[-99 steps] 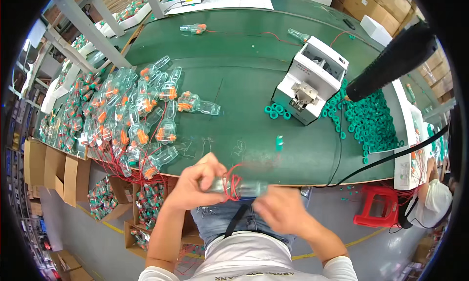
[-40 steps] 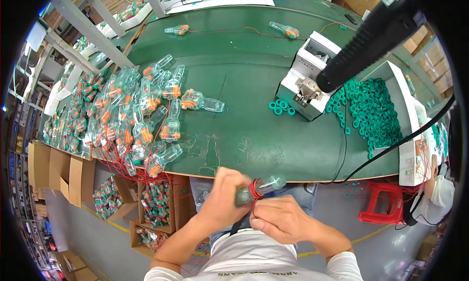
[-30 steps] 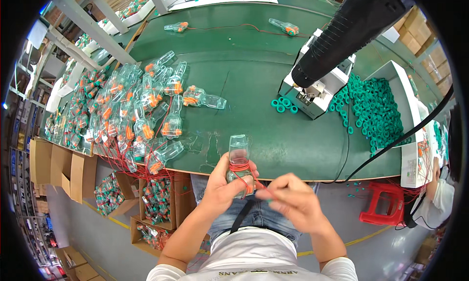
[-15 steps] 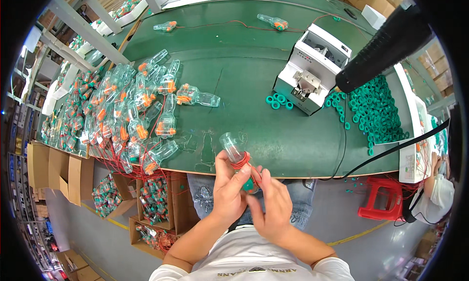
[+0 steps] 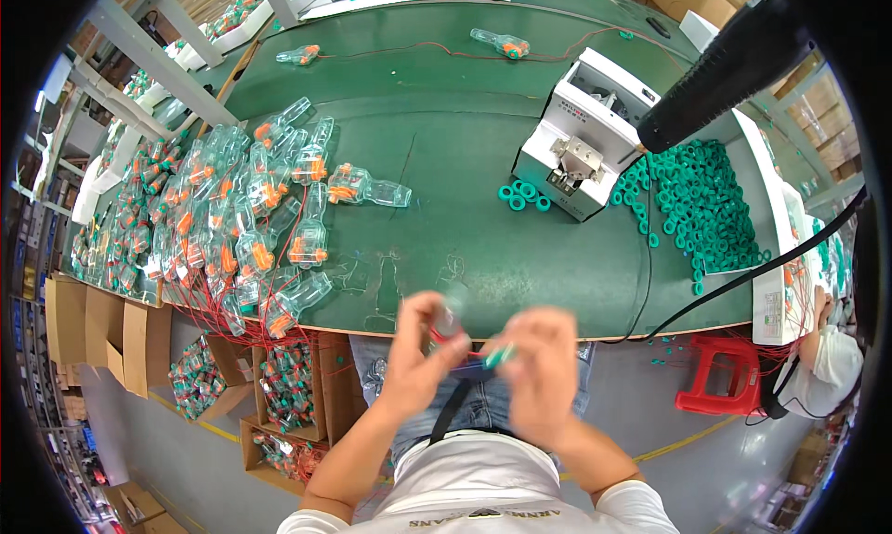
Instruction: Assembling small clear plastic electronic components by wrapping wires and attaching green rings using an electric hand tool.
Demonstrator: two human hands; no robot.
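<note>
At the table's front edge, my left hand (image 5: 409,362) is closed round a clear plastic bottle-shaped shell (image 5: 452,309), its narrow end pointing up and away from me. Red wire (image 5: 437,335) shows beside the shell, between thumb and fingers. My right hand (image 5: 544,371), a little apart to the right, pinches a small green piece (image 5: 499,356); motion smears both hand and piece, so whether it is a ring or a cap I cannot tell. A short red strand seems to run between the two hands.
Clear shells with orange parts (image 5: 251,200) are heaped on the left, red wires hanging over the edge. A white machine (image 5: 581,139) stands right of centre, beside a black tube (image 5: 725,79) and a tray of green rings (image 5: 701,204). Cardboard boxes (image 5: 339,385) and a red stool (image 5: 720,376) are below.
My hands have drawn apart; my right hand has moved right with the green piece, which was close under the shell. The wire coil round the shell is less visible. The whole view has shifted slightly.
</note>
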